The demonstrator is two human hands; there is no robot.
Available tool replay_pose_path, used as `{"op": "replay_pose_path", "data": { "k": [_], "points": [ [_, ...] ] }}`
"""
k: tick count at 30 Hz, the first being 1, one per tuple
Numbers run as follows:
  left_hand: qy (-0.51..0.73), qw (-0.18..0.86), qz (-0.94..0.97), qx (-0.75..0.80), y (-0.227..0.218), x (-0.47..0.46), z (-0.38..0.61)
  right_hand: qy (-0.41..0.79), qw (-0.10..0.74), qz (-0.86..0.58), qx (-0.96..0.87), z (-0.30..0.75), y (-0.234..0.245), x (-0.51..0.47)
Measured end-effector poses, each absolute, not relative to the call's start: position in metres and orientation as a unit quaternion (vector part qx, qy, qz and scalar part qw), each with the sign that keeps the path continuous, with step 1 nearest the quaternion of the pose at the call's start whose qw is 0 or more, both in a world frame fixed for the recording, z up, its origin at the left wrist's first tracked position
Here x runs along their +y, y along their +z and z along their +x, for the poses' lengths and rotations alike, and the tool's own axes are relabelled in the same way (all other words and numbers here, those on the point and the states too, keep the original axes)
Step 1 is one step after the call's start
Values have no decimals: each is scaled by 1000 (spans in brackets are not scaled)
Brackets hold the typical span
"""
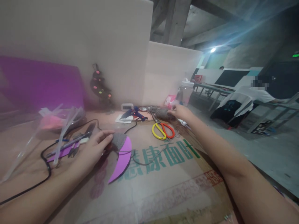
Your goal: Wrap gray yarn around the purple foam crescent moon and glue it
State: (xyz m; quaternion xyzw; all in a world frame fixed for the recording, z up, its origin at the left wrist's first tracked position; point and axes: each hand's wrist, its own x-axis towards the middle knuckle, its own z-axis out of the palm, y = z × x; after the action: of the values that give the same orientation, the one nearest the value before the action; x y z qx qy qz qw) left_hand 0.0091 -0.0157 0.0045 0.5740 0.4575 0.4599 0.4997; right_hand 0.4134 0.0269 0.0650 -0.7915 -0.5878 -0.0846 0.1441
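Note:
My left hand [101, 143] grips a purple crescent [123, 161] at its upper end, where grey yarn is wound round it. From the winding, a loose grey strand [149, 162] curves across the cardboard to the right. At the back right, my right hand [177, 111] has its fingers closed on the end of a ball of grey yarn [163, 113]. Scissors [163, 130] with one yellow and one red handle lie just in front of the ball. A blue glue gun [134, 114] rests on white paper left of them.
Clear glue sticks [66, 130] and a purple strip [63, 153] lie at the left, near a black cable [44, 158]. A decorated dark crescent [100, 85] hangs by the wall. A lidded clear jar [185, 91] stands back right. Another person [243, 96] sits at a far table.

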Motion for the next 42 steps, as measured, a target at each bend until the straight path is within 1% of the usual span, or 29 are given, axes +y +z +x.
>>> {"op": "replay_pose_path", "data": {
  "k": [2,5,8,10,14,18,21,25,27,31,39,40,41,42],
  "points": [
    [444,515,573,457,5,-16,9,-84,123,-798,-584,416,76,19],
    [436,520,579,453,5,-15,8,-43,97,-792,-601,414,97,4],
    [439,516,580,453,4,-14,8,-2,110,-772,-626,402,118,-11],
    [436,513,583,455,3,-14,8,-5,168,-758,-630,391,128,-19],
    [428,512,589,456,2,-13,8,13,348,-707,-615,372,137,-27],
    [427,519,586,453,1,-12,7,39,472,-638,-607,360,142,-33],
    [425,514,590,455,0,-11,5,31,534,-590,-605,352,148,-42],
    [431,507,602,441,0,-11,5,38,576,-527,-624,343,156,-57],
    [430,505,602,444,2,-13,5,37,584,-500,-638,339,160,-64],
    [432,503,598,450,2,-14,7,32,571,-479,-666,325,164,-79],
    [422,512,604,442,-4,-11,3,7,576,-411,-706,279,159,-136],
    [423,514,602,441,-3,-12,4,8,561,-399,-725,277,161,-143],
    [425,514,601,441,-2,-13,5,15,522,-387,-760,276,163,-149],
    [428,515,598,442,-1,-14,6,31,459,-374,-805,276,166,-154]
  ]
}}
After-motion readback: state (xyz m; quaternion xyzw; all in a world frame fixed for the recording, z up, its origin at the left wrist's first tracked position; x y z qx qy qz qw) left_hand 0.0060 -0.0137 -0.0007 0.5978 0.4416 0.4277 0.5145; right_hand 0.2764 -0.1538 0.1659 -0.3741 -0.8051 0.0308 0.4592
